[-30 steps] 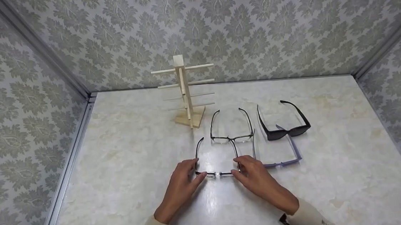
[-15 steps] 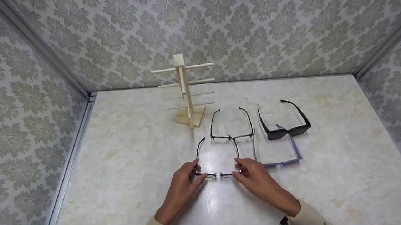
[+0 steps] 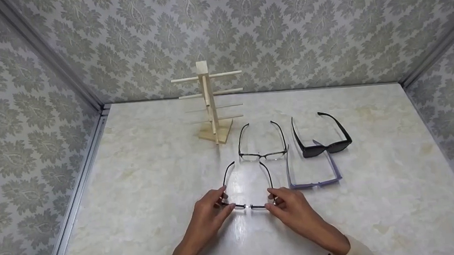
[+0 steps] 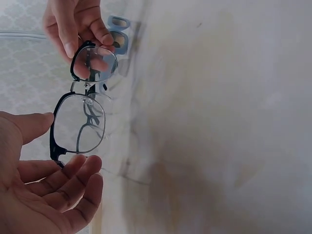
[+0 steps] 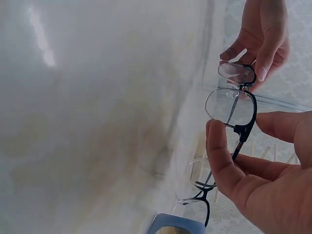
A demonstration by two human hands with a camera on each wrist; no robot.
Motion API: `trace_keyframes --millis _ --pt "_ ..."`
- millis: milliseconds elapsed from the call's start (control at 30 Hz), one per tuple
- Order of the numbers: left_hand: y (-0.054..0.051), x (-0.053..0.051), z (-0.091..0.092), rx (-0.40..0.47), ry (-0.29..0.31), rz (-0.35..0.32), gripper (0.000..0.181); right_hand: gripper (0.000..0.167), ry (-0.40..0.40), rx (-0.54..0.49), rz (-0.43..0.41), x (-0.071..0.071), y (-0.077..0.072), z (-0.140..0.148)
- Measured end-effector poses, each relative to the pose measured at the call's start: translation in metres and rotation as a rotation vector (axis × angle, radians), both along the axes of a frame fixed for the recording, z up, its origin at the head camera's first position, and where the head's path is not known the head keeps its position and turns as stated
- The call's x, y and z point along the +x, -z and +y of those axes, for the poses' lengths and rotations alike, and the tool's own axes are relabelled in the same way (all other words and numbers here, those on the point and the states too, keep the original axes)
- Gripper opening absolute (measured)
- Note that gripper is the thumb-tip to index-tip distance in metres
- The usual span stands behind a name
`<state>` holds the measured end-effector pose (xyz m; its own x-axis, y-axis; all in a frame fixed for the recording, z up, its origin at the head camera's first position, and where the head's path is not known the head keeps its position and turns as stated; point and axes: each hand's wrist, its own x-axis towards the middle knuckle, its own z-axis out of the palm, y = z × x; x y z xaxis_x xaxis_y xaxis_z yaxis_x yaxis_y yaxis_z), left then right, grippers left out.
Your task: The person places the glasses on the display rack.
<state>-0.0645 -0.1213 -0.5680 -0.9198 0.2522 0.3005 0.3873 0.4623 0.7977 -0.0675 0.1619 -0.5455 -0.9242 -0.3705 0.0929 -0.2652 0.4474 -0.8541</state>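
Just below the centre of the head view, a pair of clear glasses with dark brow bars (image 3: 259,207) is held between two hands, its front toward the bottom of the frame and its temples pointing up. The left hand (image 3: 207,212) pinches the left end of the front, thumb on the brow bar and fingers by the hinge; the right hand (image 3: 294,206) grips the right end in the same manner. In the left wrist view the two lenses line up one above the other at upper left, and in the right wrist view they sit at upper right; whether the frame touches the table (image 3: 142,183) I cannot tell. Above the held pair, near the middle of the head view, black-framed glasses (image 3: 259,156) lie with temples open. Right of centre are purple glasses (image 3: 316,185), and just above them black sunglasses (image 3: 337,147), both open; one purple temple reaches up to the sunglasses, though contact is unclear. A wooden stand (image 3: 213,112) with crosswise pegs rises upright at upper centre, before a patterned wall (image 3: 284,29).
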Motion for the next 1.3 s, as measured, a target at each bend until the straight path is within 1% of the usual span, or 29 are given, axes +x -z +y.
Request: trace_keyframes --millis 100,200,300,400,500,667,833,933,1167,1300 --pt "0.000 0.006 0.000 0.020 -0.002 0.028 0.043 0.039 0.003 0.000 0.006 0.006 -0.003 0.000" --pt "0.000 0.013 -0.001 0.036 -0.013 0.041 0.044 0.039 -0.004 -0.008 0.005 0.011 -0.006 0.000" --pt "0.000 0.018 -0.002 0.040 -0.029 0.054 0.046 0.039 -0.013 -0.029 0.037 0.013 -0.009 -0.001" --pt "-0.002 0.020 -0.002 0.040 -0.052 0.067 0.048 0.038 -0.012 -0.045 0.075 0.013 -0.012 -0.002" --pt "-0.004 0.019 -0.002 0.050 -0.074 0.085 0.048 0.039 -0.002 -0.050 0.086 0.011 -0.015 -0.003" --pt "-0.004 0.017 -0.003 0.064 -0.104 0.104 0.050 0.041 0.001 -0.066 0.073 0.005 -0.016 -0.007" --pt "-0.005 0.017 -0.005 0.063 -0.141 0.065 0.055 0.043 0.001 -0.083 0.072 0.000 -0.015 -0.011" --pt "-0.007 0.016 -0.006 0.069 -0.153 0.052 0.058 0.045 0.012 -0.081 0.072 -0.003 -0.015 -0.014" --pt "-0.011 0.010 -0.009 0.082 -0.184 0.081 0.057 0.047 0.016 -0.086 0.078 -0.012 -0.017 -0.018" --pt "-0.013 0.007 -0.011 0.103 -0.187 0.088 0.058 0.048 0.014 -0.093 0.067 -0.016 -0.020 -0.021"
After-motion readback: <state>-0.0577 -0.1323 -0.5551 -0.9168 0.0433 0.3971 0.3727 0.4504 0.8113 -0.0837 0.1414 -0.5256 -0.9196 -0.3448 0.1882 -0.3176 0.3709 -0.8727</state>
